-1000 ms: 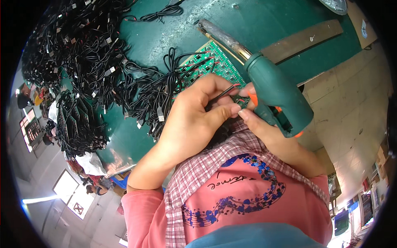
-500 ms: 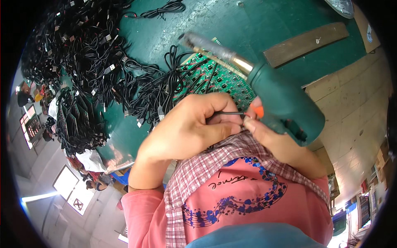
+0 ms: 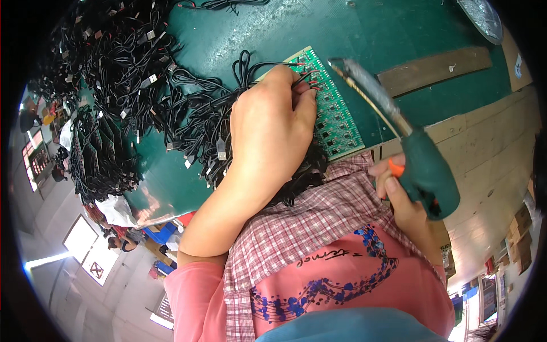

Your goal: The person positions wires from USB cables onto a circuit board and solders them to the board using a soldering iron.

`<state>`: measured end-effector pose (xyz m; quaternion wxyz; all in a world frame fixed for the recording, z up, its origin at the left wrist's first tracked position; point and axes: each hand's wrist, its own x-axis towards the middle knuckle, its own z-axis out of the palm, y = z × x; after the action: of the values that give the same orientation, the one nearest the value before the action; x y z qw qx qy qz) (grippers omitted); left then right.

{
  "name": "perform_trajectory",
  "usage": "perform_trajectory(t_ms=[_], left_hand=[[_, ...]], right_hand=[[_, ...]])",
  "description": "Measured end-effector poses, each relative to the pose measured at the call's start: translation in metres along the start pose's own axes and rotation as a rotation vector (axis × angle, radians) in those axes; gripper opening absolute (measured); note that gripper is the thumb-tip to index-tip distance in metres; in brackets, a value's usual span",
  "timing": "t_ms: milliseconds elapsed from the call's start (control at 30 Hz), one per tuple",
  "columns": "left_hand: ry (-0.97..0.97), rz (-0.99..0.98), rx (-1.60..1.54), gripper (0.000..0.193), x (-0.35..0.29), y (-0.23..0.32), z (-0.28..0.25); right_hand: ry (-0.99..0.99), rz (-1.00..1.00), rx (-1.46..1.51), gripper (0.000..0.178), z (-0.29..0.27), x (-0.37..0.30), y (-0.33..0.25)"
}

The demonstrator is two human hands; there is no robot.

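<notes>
My left hand (image 3: 270, 128) is over a green circuit board (image 3: 337, 117), its thumb and fingers pinched on a black cable (image 3: 307, 74). The cable's red wire end lies at the top part of the board. Several other black cables run onto the board from the left, partly hidden under my hand. My right hand (image 3: 399, 196) is wrapped round a dark green soldering gun (image 3: 431, 168), with a finger at its orange trigger (image 3: 395, 167). The gun's metal tip points up and left, just right of the board and apart from it.
A large heap of black USB cables (image 3: 122, 74) covers the left of the green table (image 3: 364, 28). A brown flat strip (image 3: 433, 71) lies at the back right, near a clear-looking dish (image 3: 483, 20). Brown cardboard (image 3: 490, 148) is on the right.
My left hand has moved forward from my lap edge onto the board with the cable. My right hand has drawn the soldering gun to the right and down, away from over the board.
</notes>
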<state>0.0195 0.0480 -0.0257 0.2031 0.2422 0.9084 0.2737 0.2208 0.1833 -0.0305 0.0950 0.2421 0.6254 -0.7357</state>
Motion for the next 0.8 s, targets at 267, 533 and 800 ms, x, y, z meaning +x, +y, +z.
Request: perform_trajectory(t_ms=[267,533,800], left_hand=[[-0.022,-0.064,-0.015,0.017,0.000,0.002,0.000],[-0.021,-0.067,0.012,0.017,-0.001,0.003,0.001],[-0.024,-0.059,0.019,0.017,-0.001,0.003,0.000]], right_hand=[[0.100,-0.085,-0.382,0.023,0.002,-0.013,0.005],[0.075,-0.039,-0.292,0.007,0.004,-0.014,0.004],[0.086,-0.065,-0.375,0.016,0.002,-0.014,0.004]])
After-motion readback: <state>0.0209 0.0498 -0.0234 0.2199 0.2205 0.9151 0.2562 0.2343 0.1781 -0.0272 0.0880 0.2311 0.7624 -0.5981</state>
